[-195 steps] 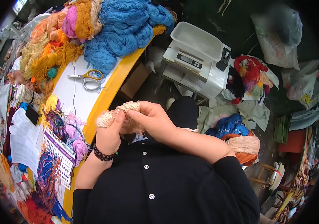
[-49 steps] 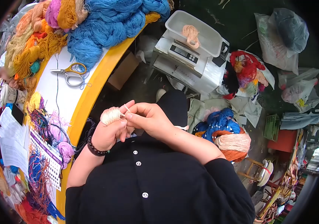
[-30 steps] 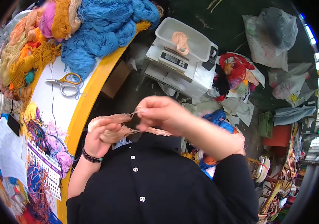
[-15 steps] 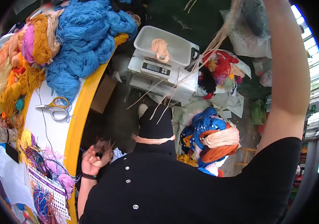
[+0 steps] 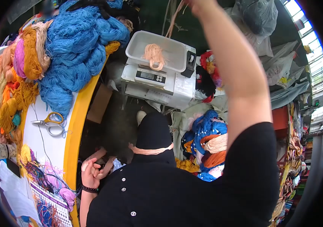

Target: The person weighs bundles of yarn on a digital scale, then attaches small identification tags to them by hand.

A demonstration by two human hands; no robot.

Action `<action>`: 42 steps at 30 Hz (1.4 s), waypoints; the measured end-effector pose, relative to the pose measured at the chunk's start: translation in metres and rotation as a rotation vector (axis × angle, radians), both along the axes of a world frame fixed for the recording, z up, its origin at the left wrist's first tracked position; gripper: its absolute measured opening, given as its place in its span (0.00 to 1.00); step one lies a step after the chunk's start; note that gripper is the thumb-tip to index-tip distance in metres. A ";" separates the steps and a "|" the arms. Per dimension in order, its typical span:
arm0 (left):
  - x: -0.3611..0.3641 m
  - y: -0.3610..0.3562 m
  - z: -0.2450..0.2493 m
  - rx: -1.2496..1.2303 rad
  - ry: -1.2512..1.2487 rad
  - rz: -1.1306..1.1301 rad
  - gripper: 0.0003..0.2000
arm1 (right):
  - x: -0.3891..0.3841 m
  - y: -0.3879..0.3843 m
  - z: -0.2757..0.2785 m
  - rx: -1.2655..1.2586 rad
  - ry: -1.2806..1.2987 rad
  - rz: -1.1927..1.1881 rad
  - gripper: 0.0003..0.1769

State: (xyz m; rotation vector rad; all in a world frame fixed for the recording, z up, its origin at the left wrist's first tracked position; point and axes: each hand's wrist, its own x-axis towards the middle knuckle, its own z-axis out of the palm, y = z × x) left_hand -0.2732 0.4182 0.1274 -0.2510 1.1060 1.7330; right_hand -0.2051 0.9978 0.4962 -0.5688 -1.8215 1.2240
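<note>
My right hand is raised at the top edge, partly cut off, its fingers closed on pale peach yarn strands that hang beside the scale. Low on the left, my left hand has curled fingers around a peach yarn bundle, close to the table edge. Across my dark-clad thigh lies a peach skein. Another small peach yarn bundle rests in the white tray of the digital scale in front of me.
Blue yarn is heaped on the yellow-edged table at left, with scissors nearby. Blue, rust and peach skeins are piled right of my leg. Plastic bags lie at the upper right.
My right arm has swung leftward across the view, drawing the strands toward the top centre. My left hand stays low beside the table, and the yarn near it shows more sharply.
</note>
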 end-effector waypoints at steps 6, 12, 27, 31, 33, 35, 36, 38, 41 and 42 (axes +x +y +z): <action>0.002 0.016 0.023 -0.100 0.162 -0.053 0.11 | 0.028 -0.010 -0.258 0.608 -0.714 -0.218 0.11; 0.006 0.022 0.029 -0.141 0.178 -0.078 0.11 | 0.069 -0.086 -0.277 0.943 -0.603 -0.247 0.08; 0.010 0.032 0.034 -0.134 0.219 -0.119 0.10 | 0.172 -0.029 -0.391 0.506 -1.014 -0.412 0.11; 0.011 0.033 0.038 -0.138 0.223 -0.104 0.10 | 0.168 -0.024 -0.395 0.686 -1.022 -0.388 0.06; 0.013 0.035 0.038 -0.172 0.219 -0.092 0.10 | 0.168 -0.020 -0.395 0.780 -1.067 -0.355 0.06; 0.013 0.038 0.038 -0.174 0.214 -0.091 0.10 | 0.164 -0.020 -0.397 0.856 -1.154 -0.357 0.06; 0.013 0.038 0.038 -0.178 0.212 -0.088 0.10 | 0.164 -0.020 -0.396 0.856 -1.153 -0.356 0.06; 0.013 0.039 0.038 -0.180 0.221 -0.090 0.09 | 0.160 -0.022 -0.392 0.868 -1.180 -0.377 0.07; 0.014 0.038 0.040 -0.185 0.243 -0.090 0.09 | 0.158 -0.021 -0.395 0.774 -1.108 -0.423 0.06; 0.014 0.038 0.041 -0.184 0.255 -0.089 0.09 | 0.159 -0.022 -0.394 0.774 -1.105 -0.423 0.06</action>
